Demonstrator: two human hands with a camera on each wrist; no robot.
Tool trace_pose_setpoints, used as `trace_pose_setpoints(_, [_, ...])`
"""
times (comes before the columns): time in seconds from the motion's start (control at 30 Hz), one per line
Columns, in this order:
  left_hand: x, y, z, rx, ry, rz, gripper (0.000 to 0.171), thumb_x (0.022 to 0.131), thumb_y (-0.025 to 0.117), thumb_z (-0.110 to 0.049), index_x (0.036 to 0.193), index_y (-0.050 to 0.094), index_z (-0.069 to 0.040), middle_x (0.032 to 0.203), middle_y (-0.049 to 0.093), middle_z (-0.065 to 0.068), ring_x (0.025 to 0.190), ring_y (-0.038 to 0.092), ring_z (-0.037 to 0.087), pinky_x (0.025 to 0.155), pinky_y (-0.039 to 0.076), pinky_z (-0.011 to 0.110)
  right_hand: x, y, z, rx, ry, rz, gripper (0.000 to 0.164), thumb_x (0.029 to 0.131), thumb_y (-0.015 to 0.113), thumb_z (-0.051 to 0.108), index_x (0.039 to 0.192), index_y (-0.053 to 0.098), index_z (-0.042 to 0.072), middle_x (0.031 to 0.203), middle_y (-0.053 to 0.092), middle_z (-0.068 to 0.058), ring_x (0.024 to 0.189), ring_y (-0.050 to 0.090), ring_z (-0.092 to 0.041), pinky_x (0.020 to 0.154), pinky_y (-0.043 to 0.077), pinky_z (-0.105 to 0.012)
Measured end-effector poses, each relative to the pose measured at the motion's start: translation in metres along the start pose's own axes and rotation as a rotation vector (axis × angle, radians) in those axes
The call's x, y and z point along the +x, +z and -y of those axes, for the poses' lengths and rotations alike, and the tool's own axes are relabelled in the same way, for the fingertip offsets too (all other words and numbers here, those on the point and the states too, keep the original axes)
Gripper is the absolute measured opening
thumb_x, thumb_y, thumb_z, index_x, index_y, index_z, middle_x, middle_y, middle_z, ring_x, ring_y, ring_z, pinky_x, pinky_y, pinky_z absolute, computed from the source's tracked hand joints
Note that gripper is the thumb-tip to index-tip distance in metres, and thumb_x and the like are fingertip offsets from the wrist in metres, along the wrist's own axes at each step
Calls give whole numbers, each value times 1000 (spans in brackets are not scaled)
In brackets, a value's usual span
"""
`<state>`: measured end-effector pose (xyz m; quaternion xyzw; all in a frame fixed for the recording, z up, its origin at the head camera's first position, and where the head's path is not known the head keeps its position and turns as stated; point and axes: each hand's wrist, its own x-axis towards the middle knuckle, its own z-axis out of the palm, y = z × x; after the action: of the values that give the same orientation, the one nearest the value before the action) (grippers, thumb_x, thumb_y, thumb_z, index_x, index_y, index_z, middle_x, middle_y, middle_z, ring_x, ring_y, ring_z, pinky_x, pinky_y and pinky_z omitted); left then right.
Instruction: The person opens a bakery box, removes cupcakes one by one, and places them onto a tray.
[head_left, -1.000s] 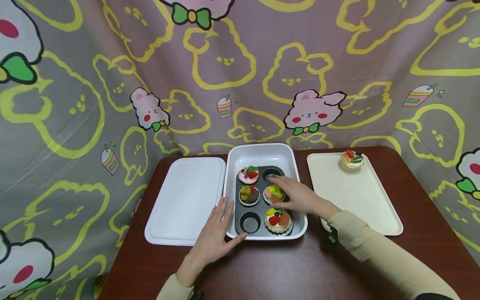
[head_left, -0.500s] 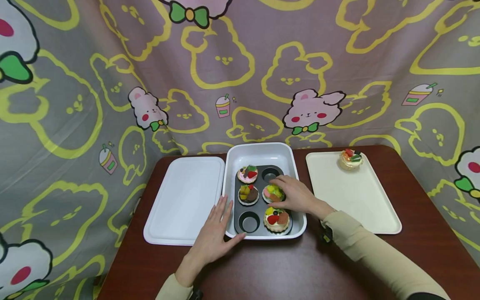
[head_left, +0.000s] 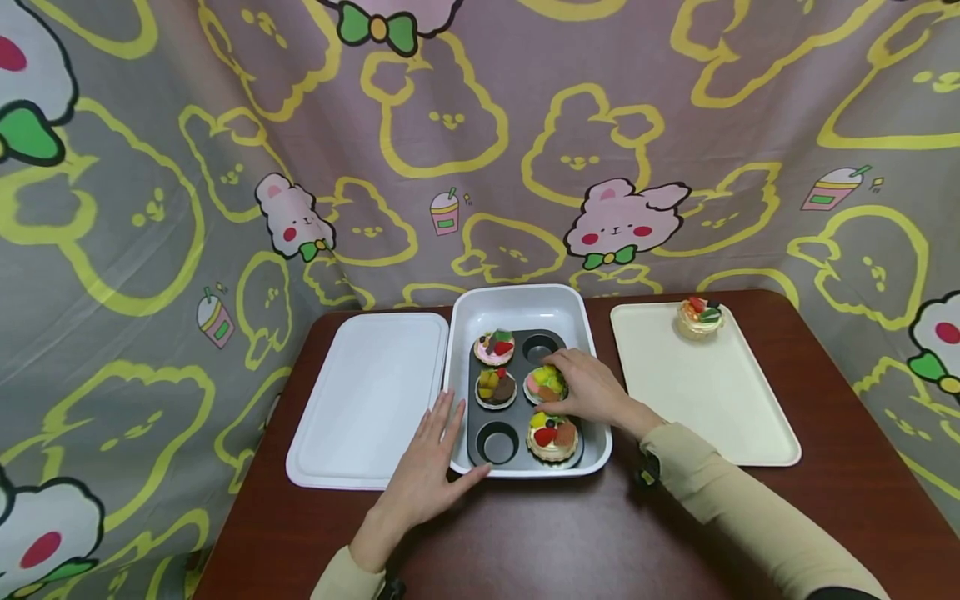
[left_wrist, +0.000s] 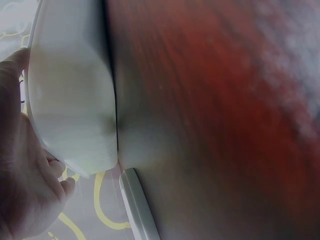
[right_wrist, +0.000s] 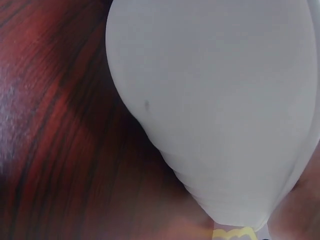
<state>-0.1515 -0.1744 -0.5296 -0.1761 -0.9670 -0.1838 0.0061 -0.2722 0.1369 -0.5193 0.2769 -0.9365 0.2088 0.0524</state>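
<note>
A dark muffin tin (head_left: 519, 417) lies inside a deep white tub (head_left: 517, 298). My right hand (head_left: 594, 385) reaches over the tub's right wall, thumb and fingers around the small fruit tart (head_left: 545, 385) in the middle right cup. The tart's right side is hidden by that hand. In front sits a strawberry-topped tart (head_left: 552, 437); on the left are a chocolate-and-fruit tart (head_left: 496, 389) and a pink cream tart (head_left: 494, 347). The back right cup (head_left: 542, 348) and front left cup (head_left: 498, 442) hold nothing. My left hand (head_left: 423, 475), fingers straight, rests at the tub's front left rim.
Left of the tub lies a flat white lid (head_left: 367, 400). On the right, a cream tray (head_left: 712, 400) bears another fruit tart (head_left: 699, 320) near its back edge. All stand on a dark red-brown table (head_left: 525, 542) before a patterned cloth (head_left: 480, 125).
My right hand has lowered slightly, its thumb and fingers closing in around the middle right tart. The left hand keeps its place on the rim.
</note>
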Motion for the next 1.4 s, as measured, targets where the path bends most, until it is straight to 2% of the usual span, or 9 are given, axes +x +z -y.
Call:
trace_pose_setpoints(0.3, [0,-1,0,-17,-4,2,104,99,64,-70,176,26,-11,186,15,16,174,17,37,139,26,59,2,1,3,-24,56,26,77,80,95,55,131,71,2,124,72,-15,112,68,-32,100,61,-52])
trace_pose_setpoints(0.6, [0,-2,-1,-20,6,-2,104,99,66,-68,175,26,-9,186,16,18,173,18,38,139,26,60,3,1,5,-41,78,36,76,79,95,58,125,72,2,114,70,-11,100,63,-26,88,59,-47])
trace_pose_setpoints(0.83, [1,0,1,-10,17,-16,105,99,65,-69,175,26,-8,185,17,19,173,19,39,138,28,61,3,1,6,-37,86,25,70,80,94,53,123,72,2,110,69,-10,97,62,-24,85,57,-43])
trace_pose_setpoints(1.13, [0,0,2,-12,21,-18,105,100,65,-69,175,26,-8,186,16,18,173,18,38,138,28,61,0,4,6,-21,36,-21,70,79,96,44,127,69,1,118,68,-13,102,65,-27,92,62,-48])
trace_pose_setpoints(1.4, [-1,-2,2,-16,21,-13,104,100,65,-69,175,26,-8,185,16,18,173,18,38,138,28,60,-5,6,8,42,49,-37,73,79,97,37,133,62,2,124,63,-13,99,66,-25,89,65,-46])
